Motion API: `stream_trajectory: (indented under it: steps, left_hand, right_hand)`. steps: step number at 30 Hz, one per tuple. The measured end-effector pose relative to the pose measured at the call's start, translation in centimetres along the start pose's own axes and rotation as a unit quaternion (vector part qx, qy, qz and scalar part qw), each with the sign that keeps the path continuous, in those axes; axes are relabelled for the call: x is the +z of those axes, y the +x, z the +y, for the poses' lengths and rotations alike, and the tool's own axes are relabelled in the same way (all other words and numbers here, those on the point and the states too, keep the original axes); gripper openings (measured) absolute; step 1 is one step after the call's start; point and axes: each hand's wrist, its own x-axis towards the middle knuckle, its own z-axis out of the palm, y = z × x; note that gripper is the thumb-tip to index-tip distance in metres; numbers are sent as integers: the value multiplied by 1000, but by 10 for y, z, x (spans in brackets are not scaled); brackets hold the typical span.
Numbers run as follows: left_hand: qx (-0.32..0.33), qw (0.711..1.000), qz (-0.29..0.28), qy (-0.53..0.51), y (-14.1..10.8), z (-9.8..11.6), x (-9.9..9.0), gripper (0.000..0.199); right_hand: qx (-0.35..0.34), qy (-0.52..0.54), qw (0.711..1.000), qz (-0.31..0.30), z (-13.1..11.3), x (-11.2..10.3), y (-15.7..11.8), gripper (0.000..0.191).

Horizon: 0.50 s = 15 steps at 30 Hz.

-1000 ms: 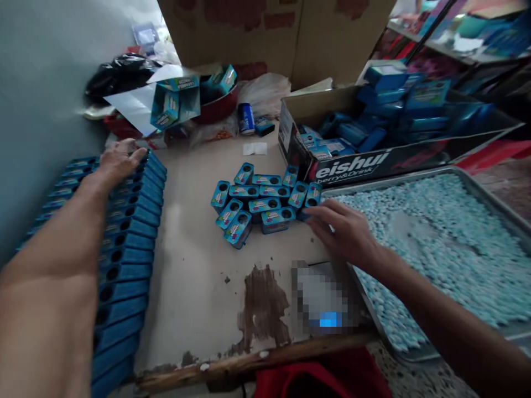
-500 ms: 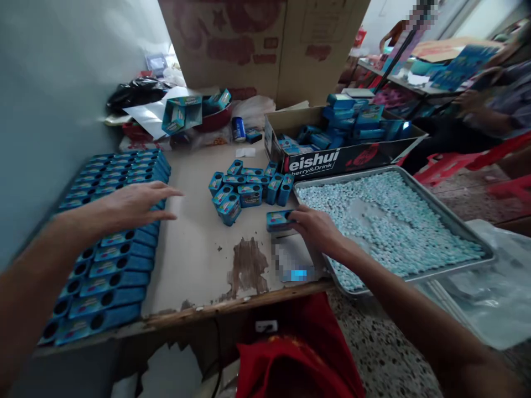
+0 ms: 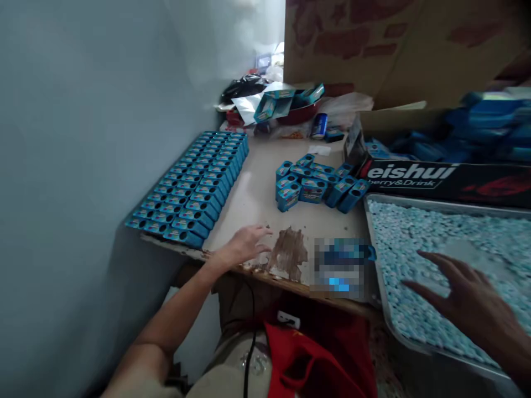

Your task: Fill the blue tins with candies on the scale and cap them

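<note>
Over the tray (image 3: 378, 293) of small pale blue pieces (image 3: 415, 221), my right hand (image 3: 464, 287) hovers with fingers spread, holding nothing. Near the table's front edge, beside a brown worn patch, my left hand (image 3: 249, 243) is empty with its fingers apart. Rows of blue boxes with round dark holes (image 3: 203, 182) stand at the left. A loose group of similar boxes (image 3: 313, 189) stands mid-table. One blue box (image 3: 370, 252) lies left of the tray, partly blurred out.
An open carton (image 3: 415, 176) of blue boxes stands behind the tray. Farther back are a blue can (image 3: 319, 126), a red bowl (image 3: 301, 113) and plastic bags. A large cardboard sheet (image 3: 352, 50) rises behind; a wall is at the left.
The view has swung left. My right hand has let go of the blue box and moved over the tray. My left hand has moved from beside the rows to the table's front edge.
</note>
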Motion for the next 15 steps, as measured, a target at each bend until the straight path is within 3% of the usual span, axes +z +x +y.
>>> stream_trajectory:
  steps: [2,4,7,10,15]
  left_hand:
    - [0,1000,2,-15,2,1,14,42]
    - [9,1000,15,-24,8,-1,20,41]
    - [28,997,52,-47,23,-8,23,39]
    - [37,995,65,-63,37,-15,26,36]
    - [39,992,90,-75,47,-19,35,32]
  right_hand:
    - [-13,-27,999,-43,30,11,-7,86]
    - [-14,-28,996,-79,42,20,-13,79]
    - [-36,-20,994,-104,32,25,-5,58]
    - [-46,-20,993,-112,15,23,22,43]
    - [0,-1,992,-124,-10,15,49,6]
